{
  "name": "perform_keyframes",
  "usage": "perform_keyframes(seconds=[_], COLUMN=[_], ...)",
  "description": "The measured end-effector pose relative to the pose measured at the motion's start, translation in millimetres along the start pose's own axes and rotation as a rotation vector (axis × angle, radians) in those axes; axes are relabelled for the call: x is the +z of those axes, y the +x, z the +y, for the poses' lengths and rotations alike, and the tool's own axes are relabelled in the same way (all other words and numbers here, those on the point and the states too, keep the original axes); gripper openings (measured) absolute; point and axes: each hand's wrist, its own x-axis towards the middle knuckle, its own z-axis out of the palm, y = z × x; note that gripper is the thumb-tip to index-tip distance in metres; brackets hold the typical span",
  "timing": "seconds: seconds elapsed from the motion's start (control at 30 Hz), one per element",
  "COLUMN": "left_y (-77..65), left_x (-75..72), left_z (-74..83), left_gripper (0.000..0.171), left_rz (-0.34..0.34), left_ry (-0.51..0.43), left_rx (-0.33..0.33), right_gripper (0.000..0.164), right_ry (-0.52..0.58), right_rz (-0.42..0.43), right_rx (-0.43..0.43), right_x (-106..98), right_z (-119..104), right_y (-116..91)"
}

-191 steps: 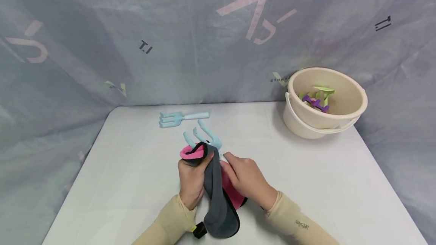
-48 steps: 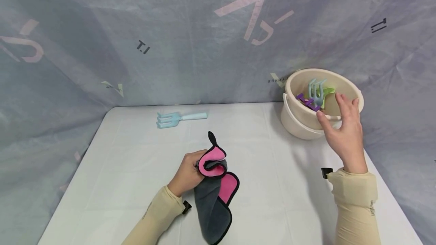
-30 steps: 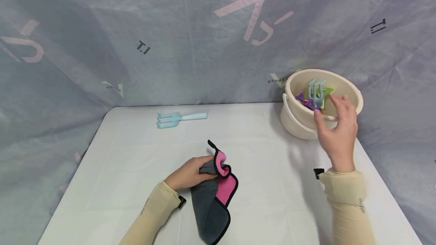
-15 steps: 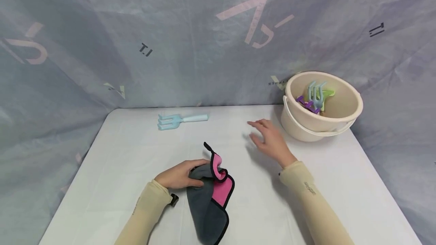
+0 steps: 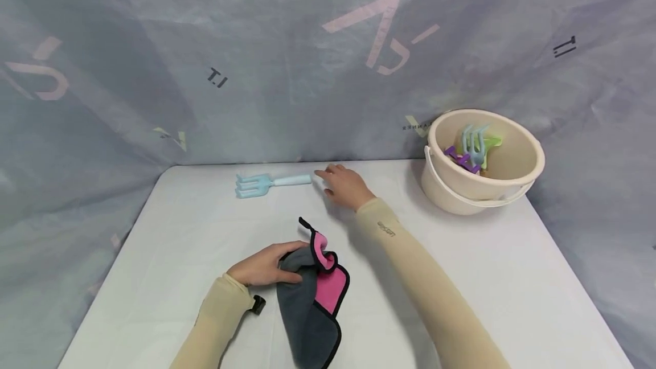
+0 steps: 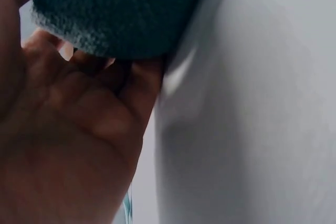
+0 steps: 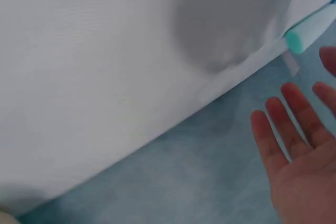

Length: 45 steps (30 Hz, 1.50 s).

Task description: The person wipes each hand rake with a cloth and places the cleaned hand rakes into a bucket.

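Note:
My left hand (image 5: 266, 266) holds a folded cleaning cloth (image 5: 302, 306), grey outside and pink inside with black edging and a black loop. The left wrist view shows its fingers beneath the plush cloth (image 6: 121, 14). My right hand (image 5: 344, 187) reaches to the back of the table, fingertips right by the handle end of a light blue toy hand rake (image 5: 256, 185). In the right wrist view the right hand (image 7: 304, 166) has its fingers extended, with the rake's handle (image 7: 310, 30) just beyond. The rake lies flat, tines to the left.
A cream bucket (image 5: 456, 187) with a lowered handle stands at the back right. Inside are a light blue claw rake (image 5: 476, 150), a green piece (image 5: 493, 142) and a purple piece (image 5: 461, 159). A grey printed fabric (image 5: 287, 73) hangs behind the white table (image 5: 169, 266).
The claw rake, earlier in my right hand against the cloth, now lies in the bucket. My right hand has moved left from the bucket to the rake's handle. My left hand has lowered the cloth slightly leftward.

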Motion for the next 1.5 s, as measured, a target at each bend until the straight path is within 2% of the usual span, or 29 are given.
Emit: perform_keyframes(seconds=[0.17,0.33,0.4,0.63,0.73,0.83,0.93,1.03,1.17,1.3,1.5], left_y=[0.0,2.2,3.3,2.2,1.4,2.3,3.0,1.6,0.1,-0.1,0.9], left_x=[-0.2,3.4,4.7,2.8,1.9,1.3,-0.3,-2.5,-3.3,-0.8,2.4], left_z=[1.8,3.6,3.6,3.9,4.1,4.5,5.8,6.5,6.1,4.2,1.9], left_gripper=[0.068,0.067,0.067,0.068,0.067,0.066,0.066,0.066,0.067,0.068,0.068], left_rz=[0.004,-0.013,-0.016,-0.007,-0.013,-0.019,-0.022,-0.015,-0.015,-0.023,-0.016], left_ry=[0.004,-0.011,-0.009,0.006,0.002,-0.004,-0.006,0.001,0.0,-0.006,-0.015], left_rx=[0.003,0.006,0.01,0.013,0.01,0.023,0.024,0.001,-0.008,0.006,0.025], right_gripper=[0.065,0.069,0.066,0.044,0.04,0.039,0.039,0.033,0.025,0.019,0.027], right_ry=[-0.051,-0.093,-0.104,-0.097,-0.103,-0.108,-0.112,-0.102,-0.087,-0.085,0.002], right_rz=[-0.078,-0.152,-0.153,-0.005,-0.018,-0.108,-0.213,-0.263,-0.273,-0.274,-0.221], right_rx=[-0.059,-0.042,-0.029,-0.037,-0.02,0.007,0.031,0.048,0.094,0.173,0.271], right_x=[4,14,19,27,21,9,-2,-9,-17,-23,-20], right_z=[-25,-34,-34,-36,-41,-45,-43,-31,-7,16,39], right_y=[17,23,25,33,35,30,18,2,-26,-66,-138])
